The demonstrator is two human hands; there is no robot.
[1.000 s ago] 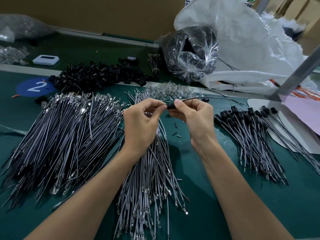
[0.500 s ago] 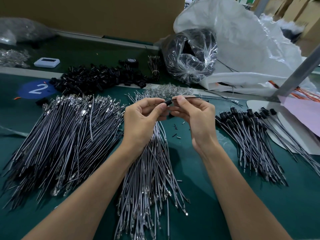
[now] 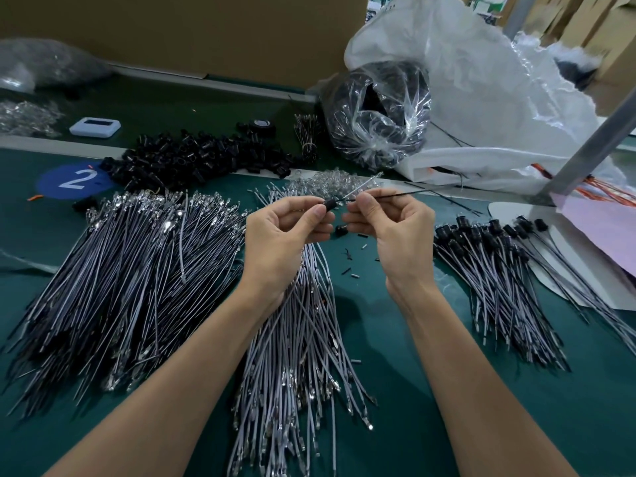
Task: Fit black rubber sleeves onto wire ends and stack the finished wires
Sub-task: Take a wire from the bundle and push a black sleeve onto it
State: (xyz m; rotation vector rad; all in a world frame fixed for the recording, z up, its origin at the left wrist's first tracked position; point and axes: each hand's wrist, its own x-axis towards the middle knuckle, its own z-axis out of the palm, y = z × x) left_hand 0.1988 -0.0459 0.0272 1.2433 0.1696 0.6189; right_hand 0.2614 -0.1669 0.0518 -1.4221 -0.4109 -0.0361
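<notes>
Nearest, a loose fan of bare wires (image 3: 296, 339) is spread on the mat (image 3: 395, 390) between the forearms, evidently so that the next one can be drawn without a reach. A larger pile (image 3: 130, 270) is laid to the left as stock. Above the fan the work is held up off the mat, where it can be seen clearly. The left hand (image 3: 285, 235) is curled, and a black sleeve (image 3: 331, 204) is pinched between its thumb and forefinger, roughly in line with the wire. The right hand (image 3: 395, 232) is likewise curled, and a thin wire (image 3: 402, 194) is nipped close to its tip, probably so that it does not buckle when fed in; the rest is left trailing to the right. Whether the tip is seated inside the sleeve cannot be told. To the right, the stack (image 3: 499, 280) of sleeved wires is kept with the capped ends together at the far side. Farther back, a heap of sleeves (image 3: 199, 160) is kept within reach. Compared with half a second ago, the hands have been drawn slightly apart, so that the sleeve is exposed between them where it was largely covered by fingertips; the piles are unchanged.
</notes>
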